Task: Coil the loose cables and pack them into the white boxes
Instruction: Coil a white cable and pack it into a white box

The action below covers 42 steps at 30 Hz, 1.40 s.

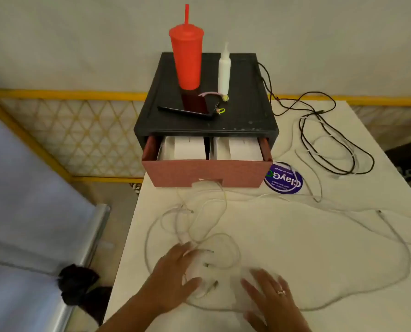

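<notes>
Several loose white cables sprawl in tangled loops over the white table. A black cable lies coiled loosely at the back right. Two white boxes, one on the left and one on the right, sit side by side in the open red drawer. My left hand rests flat with spread fingers on the white cable tangle near the front edge. Just to its right, my right hand, wearing a ring, lies flat on the cables too. Neither hand grips anything.
The drawer belongs to a black cabinet holding a red tumbler with straw, a white squeeze bottle and a dark phone. A round purple sticker lies beside the drawer. A yellow railing runs behind; floor drops off left.
</notes>
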Available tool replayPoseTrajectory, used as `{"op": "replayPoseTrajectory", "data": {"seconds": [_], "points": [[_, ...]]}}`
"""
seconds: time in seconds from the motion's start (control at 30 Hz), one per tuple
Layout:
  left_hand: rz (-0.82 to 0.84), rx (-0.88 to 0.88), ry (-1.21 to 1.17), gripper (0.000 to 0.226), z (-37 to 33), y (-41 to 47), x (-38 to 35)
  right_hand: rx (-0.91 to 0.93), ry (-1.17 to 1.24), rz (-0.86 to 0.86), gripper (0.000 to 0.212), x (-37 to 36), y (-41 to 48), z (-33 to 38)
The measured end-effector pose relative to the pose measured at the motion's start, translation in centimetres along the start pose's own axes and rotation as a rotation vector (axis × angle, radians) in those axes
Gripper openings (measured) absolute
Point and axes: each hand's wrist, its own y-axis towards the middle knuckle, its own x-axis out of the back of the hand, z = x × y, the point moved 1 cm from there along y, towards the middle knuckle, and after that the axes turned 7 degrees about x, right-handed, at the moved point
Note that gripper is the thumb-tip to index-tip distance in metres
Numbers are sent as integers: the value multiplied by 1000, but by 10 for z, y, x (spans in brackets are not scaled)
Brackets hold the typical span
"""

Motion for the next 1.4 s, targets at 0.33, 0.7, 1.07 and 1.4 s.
{"op": "replayPoseTrajectory", "data": {"seconds": [0.33, 0.7, 1.07, 1.4], "points": [[-285, 73, 175, 86, 10, 34, -25, -3, -57, 7, 52, -1, 12, -30], [-791, -32, -307, 43, 17, 47, -28, 156, 17, -548, 15, -9, 37, -23], [-849, -445, -157, 51, 23, 19, -40, -334, 530, -888, 42, 8, 23, -20], [-976, -197, -214, 38, 59, -7, -14, -330, 587, -1067, 26, 25, 13, -36]]}}
